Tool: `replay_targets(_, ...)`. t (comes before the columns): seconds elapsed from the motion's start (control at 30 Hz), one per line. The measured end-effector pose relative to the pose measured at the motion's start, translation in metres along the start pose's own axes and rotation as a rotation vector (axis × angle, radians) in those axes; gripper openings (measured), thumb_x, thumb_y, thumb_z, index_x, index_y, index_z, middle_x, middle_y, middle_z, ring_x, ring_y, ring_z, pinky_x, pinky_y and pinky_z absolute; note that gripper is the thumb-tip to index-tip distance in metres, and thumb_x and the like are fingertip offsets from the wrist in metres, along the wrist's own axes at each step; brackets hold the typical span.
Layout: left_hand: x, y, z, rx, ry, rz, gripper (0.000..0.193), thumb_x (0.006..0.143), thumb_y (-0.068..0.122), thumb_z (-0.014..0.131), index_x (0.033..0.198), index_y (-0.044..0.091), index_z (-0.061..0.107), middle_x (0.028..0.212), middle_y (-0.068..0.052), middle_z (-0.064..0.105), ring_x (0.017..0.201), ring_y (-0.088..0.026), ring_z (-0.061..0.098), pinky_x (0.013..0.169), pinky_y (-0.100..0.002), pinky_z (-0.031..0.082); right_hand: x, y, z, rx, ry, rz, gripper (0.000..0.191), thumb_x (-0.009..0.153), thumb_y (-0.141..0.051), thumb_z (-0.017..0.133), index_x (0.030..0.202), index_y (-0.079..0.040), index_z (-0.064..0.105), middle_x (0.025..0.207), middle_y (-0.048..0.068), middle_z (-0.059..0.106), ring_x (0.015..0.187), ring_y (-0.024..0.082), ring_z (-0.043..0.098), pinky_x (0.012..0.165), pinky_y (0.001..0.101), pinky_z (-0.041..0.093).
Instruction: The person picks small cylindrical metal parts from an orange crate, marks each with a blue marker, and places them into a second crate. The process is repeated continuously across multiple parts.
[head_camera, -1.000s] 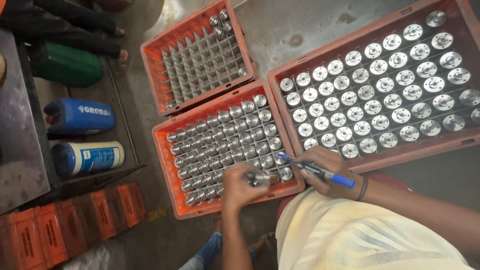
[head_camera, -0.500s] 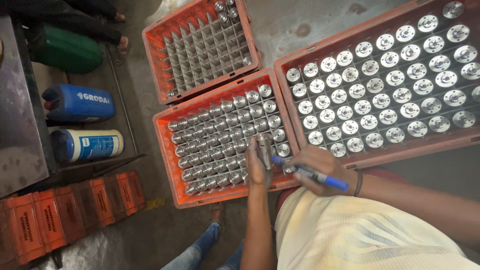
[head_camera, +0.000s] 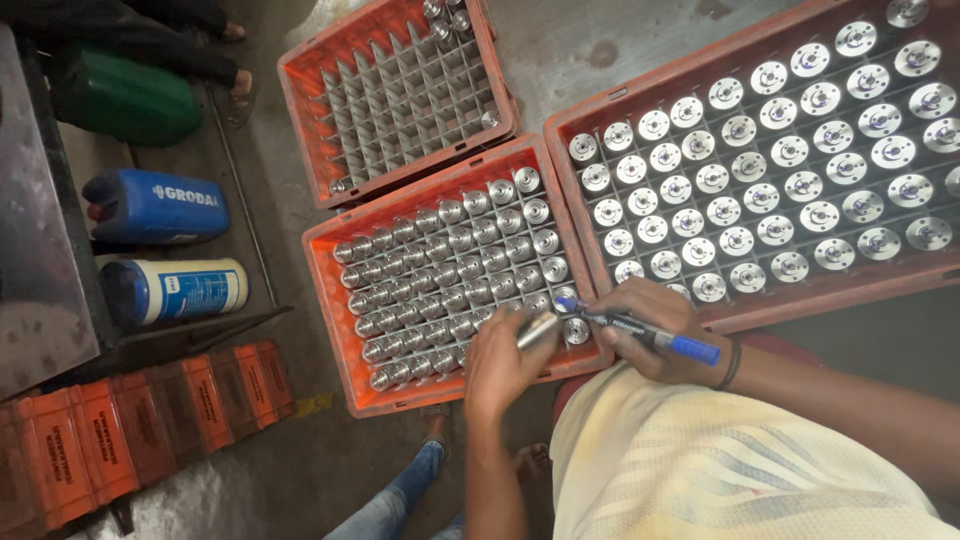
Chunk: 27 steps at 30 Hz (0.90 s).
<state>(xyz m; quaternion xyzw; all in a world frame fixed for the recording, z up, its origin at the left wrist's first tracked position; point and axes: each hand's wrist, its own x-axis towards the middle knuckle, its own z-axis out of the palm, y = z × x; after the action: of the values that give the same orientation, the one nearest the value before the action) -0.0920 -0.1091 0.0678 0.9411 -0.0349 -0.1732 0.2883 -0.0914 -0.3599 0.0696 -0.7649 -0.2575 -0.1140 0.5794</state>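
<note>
Left hand (head_camera: 500, 365) is curled over the near edge of the middle orange crate (head_camera: 330, 300), grip pinching a small metal cylinder (head_camera: 537, 329). Right hand (head_camera: 650, 330) comes in from the right, fingers pinched on a blue marker (head_camera: 640, 330) whose tip sits just beside the cylinder's top.

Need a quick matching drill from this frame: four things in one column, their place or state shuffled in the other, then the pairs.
Things:
1. blue marker
2. metal cylinder
3. far orange crate
4. blue jug

Places or states:
A. lying on its side on the floor at left
B. mostly bare grid cells
C. held in the right hand
D. held in the left hand

Pairs: 1-C, 2-D, 3-B, 4-A
</note>
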Motion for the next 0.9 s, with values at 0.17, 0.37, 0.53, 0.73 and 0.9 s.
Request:
replay_targets(0.17, -0.003, 0.026, 0.000, 0.061, 0.034, 0.037, 0.038, 0.072, 0.030, 0.080, 0.105, 0.010, 0.081, 0.107, -0.023, 0.069, 0.095, -0.039, 0.068, 0.081, -0.048, 0.054, -0.002, 0.001, -0.004, -0.006, 0.020, 0.054, 0.019, 0.091, -0.013, 0.066, 0.108, -0.002, 0.067, 0.086, 0.010, 0.067, 0.075, 0.023, 0.067, 0.068, 0.0336, 0.052)
replay_targets(0.37, 0.015, 0.038, 0.022, 0.055, 0.061, 0.059, 0.041, 0.057, 0.036, 0.089, 0.082, 0.005, 0.079, 0.080, -0.018, 0.073, 0.074, -0.035, 0.072, 0.069, -0.047, 0.058, -0.003, 0.002, -0.004, -0.019, 0.007, 0.068, 0.019, 0.092, -0.014, 0.066, 0.106, -0.002, 0.068, 0.084, 0.010, 0.067, 0.072, 0.023, 0.066, 0.065, 0.0342, 0.051)
replay_targets(0.53, 0.020, 0.001, -0.003, -0.728, 0.038, 0.121, 0.040, 0.070, 0.038, 0.076, 0.095, 0.007, 0.076, 0.091, -0.006, 0.076, 0.089, -0.018, 0.077, 0.077, -0.036, 0.063, 0.003, -0.004, -0.009, -0.016, 0.035, -0.016, 0.018, 0.089, -0.011, 0.066, 0.106, -0.004, 0.066, 0.085, 0.009, 0.066, 0.074, 0.024, 0.066, 0.067, 0.0352, 0.051)
replay_targets(0.73, 0.045, -0.003, 0.048, -1.556, 0.144, -0.166, 0.039, 0.106, 0.035, 0.044, 0.118, 0.003, 0.064, 0.100, -0.008, 0.071, 0.080, -0.014, 0.061, 0.069, -0.030, 0.051, 0.016, -0.010, 0.000, -0.074, -0.114, -0.216, 0.021, 0.079, -0.009, 0.071, 0.100, -0.005, 0.067, 0.083, 0.009, 0.066, 0.070, 0.027, 0.062, 0.065, 0.0400, 0.048)
replay_targets(0.9, 0.046, -0.008, 0.067, -1.406, 0.220, -0.098, 0.041, 0.112, 0.032, 0.043, 0.117, 0.000, 0.069, 0.093, -0.004, 0.066, 0.080, -0.010, 0.058, 0.071, -0.026, 0.047, 0.012, -0.009, 0.010, -0.061, -0.203, -0.210, 0.022, 0.082, -0.008, 0.071, 0.103, -0.004, 0.067, 0.082, 0.009, 0.064, 0.071, 0.026, 0.063, 0.068, 0.0406, 0.050)
